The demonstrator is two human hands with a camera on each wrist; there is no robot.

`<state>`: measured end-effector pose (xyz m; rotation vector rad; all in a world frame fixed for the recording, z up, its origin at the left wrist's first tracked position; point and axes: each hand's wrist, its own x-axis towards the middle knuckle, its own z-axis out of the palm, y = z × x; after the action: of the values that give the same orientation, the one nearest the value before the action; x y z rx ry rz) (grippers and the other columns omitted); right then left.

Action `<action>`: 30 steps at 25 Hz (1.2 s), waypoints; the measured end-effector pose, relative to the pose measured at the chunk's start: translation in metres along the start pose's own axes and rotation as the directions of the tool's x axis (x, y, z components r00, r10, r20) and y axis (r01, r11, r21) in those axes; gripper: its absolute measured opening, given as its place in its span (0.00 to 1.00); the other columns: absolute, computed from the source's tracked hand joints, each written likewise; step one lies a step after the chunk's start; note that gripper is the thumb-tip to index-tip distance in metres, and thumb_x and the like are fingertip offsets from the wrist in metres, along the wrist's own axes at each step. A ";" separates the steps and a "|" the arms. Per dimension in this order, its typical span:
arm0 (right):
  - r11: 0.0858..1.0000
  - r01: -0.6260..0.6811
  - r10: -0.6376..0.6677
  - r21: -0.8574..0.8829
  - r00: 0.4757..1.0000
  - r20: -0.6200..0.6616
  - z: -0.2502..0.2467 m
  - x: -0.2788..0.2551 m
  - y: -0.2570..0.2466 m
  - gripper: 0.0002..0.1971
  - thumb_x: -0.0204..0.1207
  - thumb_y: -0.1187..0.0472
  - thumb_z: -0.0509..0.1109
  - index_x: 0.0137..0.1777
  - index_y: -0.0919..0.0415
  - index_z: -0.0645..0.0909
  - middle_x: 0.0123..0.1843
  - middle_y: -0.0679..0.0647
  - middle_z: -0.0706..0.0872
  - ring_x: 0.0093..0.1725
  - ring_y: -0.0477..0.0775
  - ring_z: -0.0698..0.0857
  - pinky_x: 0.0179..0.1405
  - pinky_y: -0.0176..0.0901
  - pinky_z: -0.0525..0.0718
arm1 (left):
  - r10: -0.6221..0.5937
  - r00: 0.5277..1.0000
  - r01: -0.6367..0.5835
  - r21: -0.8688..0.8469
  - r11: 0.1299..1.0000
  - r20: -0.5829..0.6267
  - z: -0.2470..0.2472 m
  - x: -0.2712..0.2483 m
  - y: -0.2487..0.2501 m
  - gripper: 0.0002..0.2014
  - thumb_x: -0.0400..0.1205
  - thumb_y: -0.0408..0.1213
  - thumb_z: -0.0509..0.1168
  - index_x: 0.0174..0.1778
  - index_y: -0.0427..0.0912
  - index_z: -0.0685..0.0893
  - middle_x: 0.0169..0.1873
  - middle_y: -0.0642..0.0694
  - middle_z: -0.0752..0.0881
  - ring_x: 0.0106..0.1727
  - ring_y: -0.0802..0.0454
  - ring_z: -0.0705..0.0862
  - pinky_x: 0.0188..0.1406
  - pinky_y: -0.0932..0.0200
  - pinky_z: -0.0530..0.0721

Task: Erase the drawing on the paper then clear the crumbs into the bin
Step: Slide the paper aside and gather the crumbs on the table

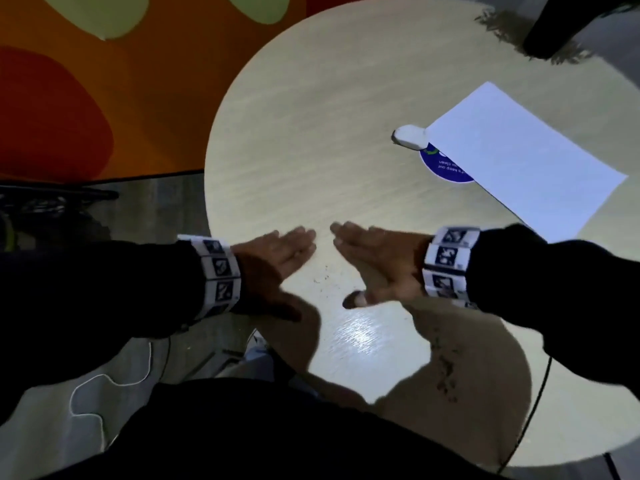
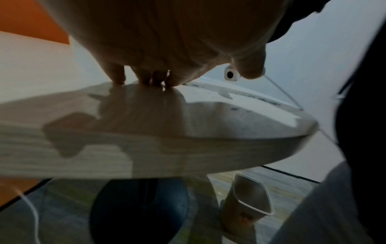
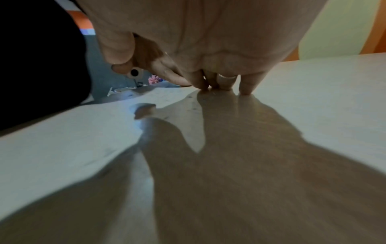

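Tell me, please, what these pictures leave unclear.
- Paper: head view too blurred to show whether the drawing is gone; its far edge is cut off.
- Sticker: half hidden under the paper.
- Bin: left wrist view only; inside unseen.
- Crumbs: too small to count.

blank white paper point(image 1: 526, 157) flat on table, dark crumbs point(image 1: 445, 372) (scattered)

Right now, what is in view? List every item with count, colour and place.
table: one, pale wood, round, centre
paper: one, white, far right of table
eraser: one, white, at the paper's left corner
sticker: one, blue, partly under the paper
crumbs: many, dark, between the hands; more nearer the body
bin: one, grey, on floor under table edge
left hand: flat, edge on table
right hand: flat, edge on table
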<state>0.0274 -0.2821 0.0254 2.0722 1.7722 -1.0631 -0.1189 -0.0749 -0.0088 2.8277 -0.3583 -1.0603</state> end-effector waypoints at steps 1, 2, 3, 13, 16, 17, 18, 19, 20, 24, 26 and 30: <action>0.999 0.040 -0.040 0.002 0.999 0.007 0.007 -0.011 0.003 0.55 0.68 0.22 0.52 0.84 0.57 0.36 0.84 0.50 0.29 0.82 0.46 0.32 0.82 0.46 0.39 | 0.036 0.999 -0.036 0.005 0.999 0.028 -0.001 -0.002 0.004 0.63 0.57 0.84 0.29 0.80 0.44 0.27 0.72 0.51 0.20 0.76 0.58 0.25 0.79 0.55 0.32; 0.999 0.029 -0.028 0.034 0.999 -0.030 0.006 -0.020 0.013 0.57 0.65 0.19 0.49 0.84 0.55 0.35 0.84 0.49 0.29 0.82 0.46 0.31 0.82 0.46 0.38 | 0.034 0.999 -0.034 -0.012 0.999 0.006 -0.007 -0.003 0.000 0.63 0.55 0.85 0.26 0.81 0.44 0.27 0.73 0.50 0.21 0.76 0.58 0.25 0.78 0.56 0.32; 0.996 -0.030 0.038 0.088 0.995 -0.090 0.000 -0.027 0.027 0.59 0.61 0.16 0.46 0.84 0.53 0.35 0.84 0.49 0.29 0.82 0.46 0.31 0.82 0.47 0.38 | -0.012 0.998 0.010 -0.039 0.999 -0.057 -0.016 0.000 -0.009 0.64 0.56 0.85 0.27 0.81 0.43 0.29 0.75 0.48 0.23 0.77 0.57 0.27 0.79 0.55 0.34; 1.000 -0.012 0.012 0.018 0.999 0.033 0.033 -0.056 0.015 0.64 0.57 0.14 0.34 0.83 0.63 0.33 0.82 0.56 0.26 0.82 0.52 0.30 0.83 0.49 0.39 | 0.177 0.979 -0.177 -0.015 0.984 0.104 -0.010 0.010 0.031 0.60 0.49 0.85 0.19 0.73 0.49 0.22 0.72 0.50 0.19 0.76 0.55 0.23 0.80 0.54 0.30; 0.968 -0.146 0.174 0.203 0.977 -0.127 0.019 -0.068 0.048 0.63 0.53 0.12 0.34 0.81 0.54 0.29 0.82 0.52 0.27 0.82 0.49 0.30 0.82 0.47 0.38 | 0.113 0.986 -0.116 -0.011 0.993 -0.125 -0.037 0.036 0.011 0.59 0.63 0.81 0.32 0.81 0.41 0.30 0.78 0.46 0.25 0.78 0.56 0.28 0.80 0.54 0.35; 0.929 -0.269 0.313 0.253 0.937 -0.153 0.013 -0.071 0.068 0.63 0.53 0.12 0.37 0.82 0.51 0.29 0.82 0.50 0.27 0.82 0.49 0.31 0.82 0.47 0.38 | 0.059 0.975 -0.067 -0.027 0.997 -0.216 -0.050 0.049 -0.001 0.59 0.65 0.81 0.33 0.83 0.39 0.33 0.81 0.43 0.29 0.80 0.55 0.31 0.80 0.53 0.37; 0.880 -0.392 0.438 0.268 0.888 -0.137 0.008 -0.075 0.084 0.63 0.52 0.12 0.39 0.82 0.50 0.29 0.82 0.48 0.26 0.82 0.48 0.32 0.82 0.47 0.38 | -0.002 0.966 -0.008 -0.041 0.999 -0.258 -0.062 0.062 -0.011 0.60 0.66 0.82 0.35 0.83 0.39 0.34 0.82 0.42 0.33 0.82 0.53 0.34 0.81 0.52 0.40; 0.843 -0.468 0.509 0.266 0.854 -0.108 0.008 -0.078 0.092 0.64 0.51 0.12 0.38 0.82 0.51 0.29 0.82 0.47 0.25 0.83 0.49 0.33 0.82 0.49 0.39 | -0.053 0.966 0.043 -0.045 0.998 -0.254 -0.070 0.075 -0.018 0.59 0.67 0.82 0.38 0.83 0.40 0.35 0.83 0.42 0.34 0.83 0.51 0.36 0.83 0.50 0.42; 0.838 -0.477 0.513 0.266 0.854 -0.083 0.012 -0.078 0.093 0.66 0.49 0.11 0.37 0.83 0.53 0.29 0.82 0.48 0.25 0.82 0.49 0.32 0.83 0.51 0.41 | -0.071 0.971 0.066 -0.031 0.997 -0.230 -0.071 0.084 -0.020 0.58 0.69 0.81 0.41 0.83 0.40 0.35 0.83 0.43 0.33 0.84 0.49 0.36 0.83 0.47 0.44; 0.952 -0.204 0.218 0.228 0.975 -0.036 0.051 -0.076 0.022 0.66 0.52 0.13 0.33 0.83 0.60 0.31 0.81 0.54 0.24 0.81 0.50 0.27 0.82 0.47 0.36 | 0.213 0.977 -0.205 0.152 0.967 -0.033 -0.055 0.082 0.019 0.57 0.69 0.78 0.42 0.83 0.39 0.33 0.80 0.45 0.29 0.81 0.52 0.31 0.81 0.47 0.40; 0.952 -0.153 0.171 0.267 0.984 -0.046 0.066 -0.093 0.006 0.64 0.54 0.14 0.32 0.83 0.59 0.31 0.81 0.52 0.24 0.80 0.47 0.27 0.81 0.44 0.36 | 0.317 0.948 -0.318 0.175 0.932 0.033 -0.061 0.079 0.030 0.60 0.66 0.83 0.39 0.83 0.40 0.34 0.78 0.50 0.27 0.80 0.56 0.31 0.79 0.51 0.39; 0.733 -0.445 0.597 0.514 0.783 -0.173 0.085 -0.139 0.061 0.63 0.55 0.13 0.41 0.83 0.52 0.34 0.83 0.49 0.28 0.81 0.45 0.29 0.83 0.54 0.43 | 0.124 0.960 -0.106 0.086 0.991 -0.251 -0.102 0.111 0.006 0.59 0.66 0.83 0.35 0.84 0.41 0.36 0.83 0.44 0.34 0.84 0.51 0.39 0.83 0.49 0.48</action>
<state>0.0493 -0.4547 0.0356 2.9424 0.9359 -1.0506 0.0282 -0.1080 -0.0012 2.9156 -0.5364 -0.6625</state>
